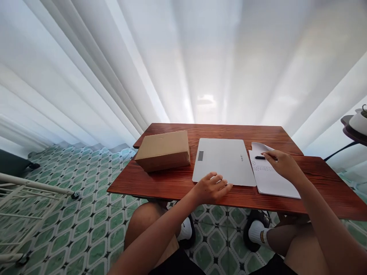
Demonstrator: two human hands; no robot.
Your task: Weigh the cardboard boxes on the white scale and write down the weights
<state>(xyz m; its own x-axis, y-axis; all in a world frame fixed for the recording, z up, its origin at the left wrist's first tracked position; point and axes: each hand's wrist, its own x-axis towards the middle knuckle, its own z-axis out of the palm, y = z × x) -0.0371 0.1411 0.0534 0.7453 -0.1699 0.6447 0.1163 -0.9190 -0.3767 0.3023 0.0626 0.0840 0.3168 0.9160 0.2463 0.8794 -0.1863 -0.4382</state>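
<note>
Curling right hand (282, 165) nearly closed above notepad (275, 183), with black pen (259, 157) at its nine o'clock; cannot confirm grip. Holds left hand (210, 189) loosely spread, grasping nothing, at six o'clock of white scale (220, 160).

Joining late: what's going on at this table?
Someone seated has the left hand at the near edge of a flat silver slab, probably a closed laptop. The right hand is at a slim black pen over white paper; grip unclear. A brown cardboard box sits left on the reddish wooden table.

Bright backlight through white curtains (200, 57)
</note>
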